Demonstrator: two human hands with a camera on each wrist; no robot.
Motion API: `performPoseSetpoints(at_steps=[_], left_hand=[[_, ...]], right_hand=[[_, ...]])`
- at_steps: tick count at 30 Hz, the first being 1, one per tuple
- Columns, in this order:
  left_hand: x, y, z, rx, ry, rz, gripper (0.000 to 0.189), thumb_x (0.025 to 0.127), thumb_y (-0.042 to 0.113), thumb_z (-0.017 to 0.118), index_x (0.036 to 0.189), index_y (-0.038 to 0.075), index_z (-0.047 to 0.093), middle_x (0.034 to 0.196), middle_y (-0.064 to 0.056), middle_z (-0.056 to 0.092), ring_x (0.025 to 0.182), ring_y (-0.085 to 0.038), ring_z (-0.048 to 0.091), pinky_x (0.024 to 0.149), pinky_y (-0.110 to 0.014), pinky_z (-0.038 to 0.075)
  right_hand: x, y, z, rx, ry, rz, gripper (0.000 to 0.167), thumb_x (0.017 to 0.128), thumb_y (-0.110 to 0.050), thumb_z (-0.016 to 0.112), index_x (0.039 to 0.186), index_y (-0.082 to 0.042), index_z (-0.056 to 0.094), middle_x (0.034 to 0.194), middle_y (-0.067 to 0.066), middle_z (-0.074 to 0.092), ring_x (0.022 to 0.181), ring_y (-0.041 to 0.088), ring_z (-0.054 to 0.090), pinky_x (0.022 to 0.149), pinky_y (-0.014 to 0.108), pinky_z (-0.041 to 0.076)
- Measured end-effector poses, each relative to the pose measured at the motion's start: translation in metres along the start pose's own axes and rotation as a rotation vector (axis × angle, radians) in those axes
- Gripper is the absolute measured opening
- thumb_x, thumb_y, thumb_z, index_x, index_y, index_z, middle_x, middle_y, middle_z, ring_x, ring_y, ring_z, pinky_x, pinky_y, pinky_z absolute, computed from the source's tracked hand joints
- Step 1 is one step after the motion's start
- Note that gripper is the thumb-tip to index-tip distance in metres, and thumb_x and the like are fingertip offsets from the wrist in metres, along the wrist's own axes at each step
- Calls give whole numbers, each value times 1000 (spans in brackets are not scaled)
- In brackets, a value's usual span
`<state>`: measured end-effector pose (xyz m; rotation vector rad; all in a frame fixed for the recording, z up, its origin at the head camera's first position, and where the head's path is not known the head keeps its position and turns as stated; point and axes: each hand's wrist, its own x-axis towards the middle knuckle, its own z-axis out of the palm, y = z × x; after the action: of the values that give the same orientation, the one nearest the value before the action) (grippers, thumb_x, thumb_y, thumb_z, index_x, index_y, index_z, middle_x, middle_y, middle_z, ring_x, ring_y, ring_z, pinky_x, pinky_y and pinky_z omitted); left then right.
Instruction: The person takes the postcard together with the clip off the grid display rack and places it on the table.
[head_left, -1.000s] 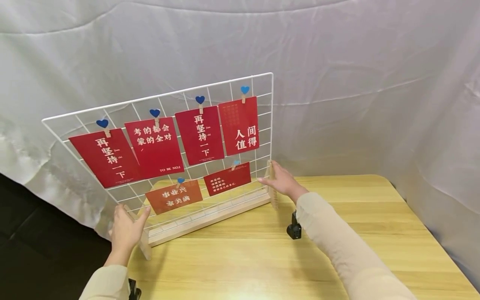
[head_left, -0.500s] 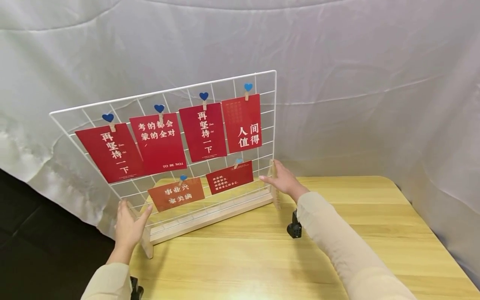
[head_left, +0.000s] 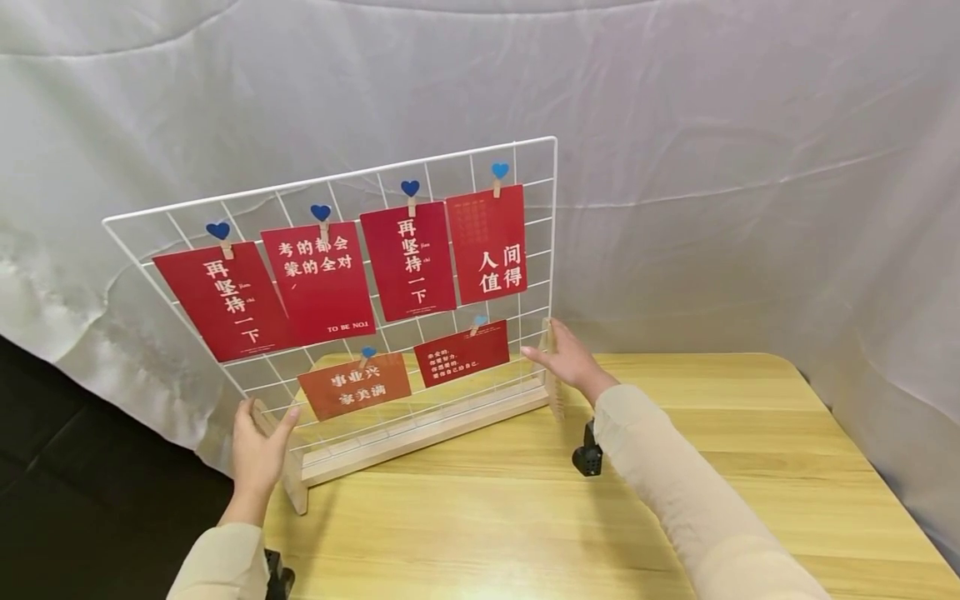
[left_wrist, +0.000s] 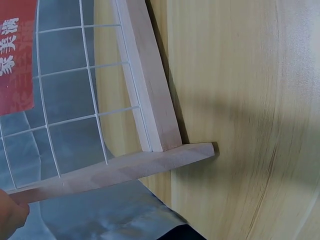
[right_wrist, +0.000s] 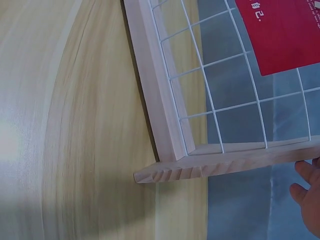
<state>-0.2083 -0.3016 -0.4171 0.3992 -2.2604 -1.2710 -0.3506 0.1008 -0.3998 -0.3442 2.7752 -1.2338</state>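
Observation:
A white wire grid (head_left: 442, 159) stands upright in a pale wooden base (head_left: 420, 438), turned at an angle on the table. Red cards, such as the one marked TO BE NO.1 (head_left: 330, 296), hang from it on pegs with blue hearts (head_left: 320, 213). My left hand (head_left: 258, 454) rests against the left wooden side support (left_wrist: 115, 170), thumb spread away from the fingers. At the other end my right hand (head_left: 572, 362) touches the right side support (right_wrist: 225, 165) from its outer side, thumb pointing left in front of the grid. An orange card (head_left: 356, 386) hangs low near the left hand.
The wood-grain table (head_left: 675, 450) extends to the right and toward me. A grey curtain (head_left: 712, 208) hangs behind it, and black cloth (head_left: 75, 467) lies at the left. Black wrist cameras (head_left: 588, 454) sit below the sleeves.
In the head view the grid, its base and the left hand appear slightly farther right, while the view itself shifts a little. Both hands stay at the side supports.

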Motion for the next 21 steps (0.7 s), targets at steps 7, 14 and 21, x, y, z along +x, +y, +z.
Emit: performPoseSetpoints(at_steps=[7,14,21], left_hand=[[-3,0,-2,-19,20,-50,74,81,32,56,133,-3,16,134,-27,21,123,-37,18,101,-44,15],[-3,-3,-6,-51,33,-51,73,81,31,57,131,-3,16,135,-26,21,124,-34,18,102,-40,15],[-1,-2,-5,1,-40,-64,81,81,37,56,137,5,7,137,-24,18,121,-42,20,97,-51,18]], right_hand=[[1,-2,2,38,12,21,85,81,-52,47,138,-6,4,142,14,7,127,32,7,100,49,11],[0,-6,5,67,13,13,83,83,-49,47,138,-5,3,142,16,6,127,33,6,99,52,10],[-2,-3,5,70,24,11,86,81,-52,46,138,-5,2,142,16,5,127,34,7,98,54,11]])
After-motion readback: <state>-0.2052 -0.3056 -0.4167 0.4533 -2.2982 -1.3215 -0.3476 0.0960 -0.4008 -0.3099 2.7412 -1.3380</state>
